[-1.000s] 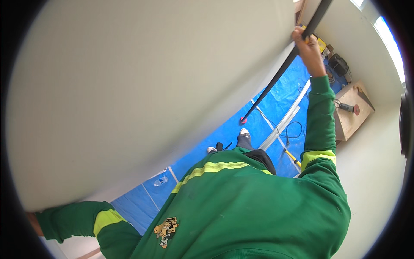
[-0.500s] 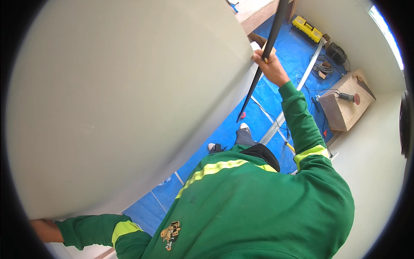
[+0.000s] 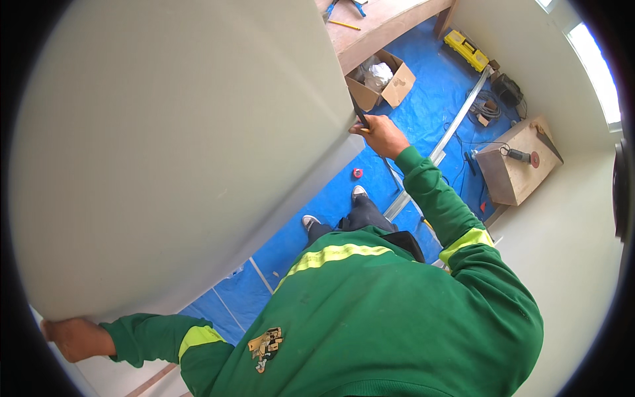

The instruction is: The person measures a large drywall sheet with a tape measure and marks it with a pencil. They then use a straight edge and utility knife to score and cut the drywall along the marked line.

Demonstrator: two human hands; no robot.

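Note:
A large pale panel [image 3: 178,145] fills the left of the view. My right hand [image 3: 381,135] is closed around a long black bar [image 3: 359,111] at the panel's right edge, with a small yellow item at the fingers. The bar is partly hidden behind the hand. My left hand [image 3: 76,339] is at the panel's lower-left edge, its fingers curled against it and partly obscured. A red round item [image 3: 358,173] lies on the blue floor sheet near my shoes.
A wooden bench [image 3: 377,26] is at the top, beside a cardboard box [image 3: 398,86] and yellow toolbox [image 3: 466,51]. Metal channels [image 3: 463,116], coiled hose [image 3: 483,106] and cords lie rightward. An angle grinder [image 3: 520,156] rests on a tilted wooden box [image 3: 506,182].
My right hand has moved down and left in view, with less of the black bar showing. More of the bench, cardboard box and toolbox is visible beyond the panel.

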